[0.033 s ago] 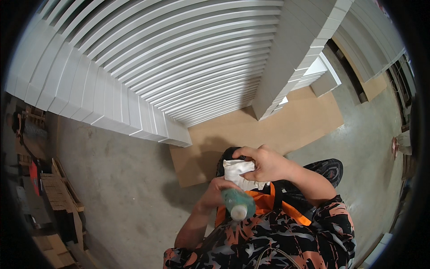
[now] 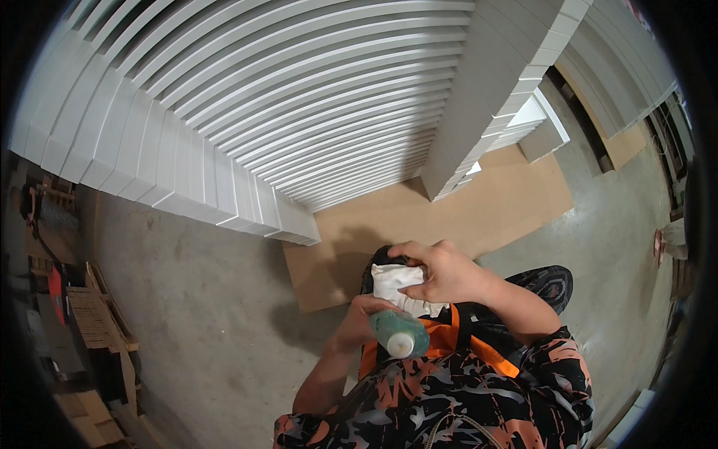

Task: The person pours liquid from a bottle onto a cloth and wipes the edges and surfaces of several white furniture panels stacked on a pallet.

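My left hand (image 2: 362,316) is closed around a translucent green plastic bottle (image 2: 387,325). The bottle is tilted, with its white cap (image 2: 400,344) toward my chest. Just beyond it, my right hand (image 2: 452,275) grips a folded white cloth (image 2: 396,283), its thumb pressed on top and its forefinger curled over the far side. The cloth's near edge lies close against the bottle. Both hands are over my lap, above an orange and black garment (image 2: 443,329). Part of my left hand's fingers is hidden behind the bottle and cloth.
In front rises a tall stack of white slatted frames (image 2: 329,112) on a brown board (image 2: 508,194). Another white stack (image 2: 617,67) stands at the far right. Cardboard and wooden pieces (image 2: 97,322) lie at the left on the grey concrete floor (image 2: 194,314).
The bottle's capped end has shifted slightly away from my chest. My right hand and the cloth have moved a little, and the cloth looks flatter on top.
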A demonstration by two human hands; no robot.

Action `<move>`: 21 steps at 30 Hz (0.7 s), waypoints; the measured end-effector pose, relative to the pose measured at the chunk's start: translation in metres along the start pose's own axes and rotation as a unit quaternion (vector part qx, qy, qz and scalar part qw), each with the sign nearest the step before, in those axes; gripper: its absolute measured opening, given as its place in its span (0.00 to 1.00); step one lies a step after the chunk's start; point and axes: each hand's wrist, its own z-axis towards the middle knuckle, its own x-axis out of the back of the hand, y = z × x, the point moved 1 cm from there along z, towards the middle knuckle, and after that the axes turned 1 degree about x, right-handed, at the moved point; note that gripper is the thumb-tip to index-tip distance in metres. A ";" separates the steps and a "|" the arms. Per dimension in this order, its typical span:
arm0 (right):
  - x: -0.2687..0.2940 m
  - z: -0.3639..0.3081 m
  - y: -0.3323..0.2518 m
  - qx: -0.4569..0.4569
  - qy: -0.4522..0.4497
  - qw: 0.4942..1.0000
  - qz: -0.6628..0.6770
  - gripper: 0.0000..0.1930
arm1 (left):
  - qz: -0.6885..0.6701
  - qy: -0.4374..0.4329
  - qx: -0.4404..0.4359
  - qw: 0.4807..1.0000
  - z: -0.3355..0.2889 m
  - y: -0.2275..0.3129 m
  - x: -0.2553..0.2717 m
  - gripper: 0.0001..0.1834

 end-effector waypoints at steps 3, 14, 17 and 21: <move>0.006 -0.006 -0.011 0.135 0.186 0.973 -0.005 0.28 | -0.110 0.093 -0.032 0.989 -0.003 -0.026 -0.002 0.15; -0.058 -0.048 0.012 0.055 0.222 0.966 0.118 0.30 | 0.017 0.228 -0.078 0.970 0.009 -0.014 -0.034 0.17; -0.056 -0.056 0.029 0.047 0.212 0.967 0.132 0.25 | 0.055 0.159 -0.073 0.983 0.006 -0.006 -0.030 0.21; -0.055 -0.062 0.032 0.024 0.203 0.939 0.275 0.21 | -0.186 0.109 -0.098 0.972 0.002 0.000 -0.030 0.33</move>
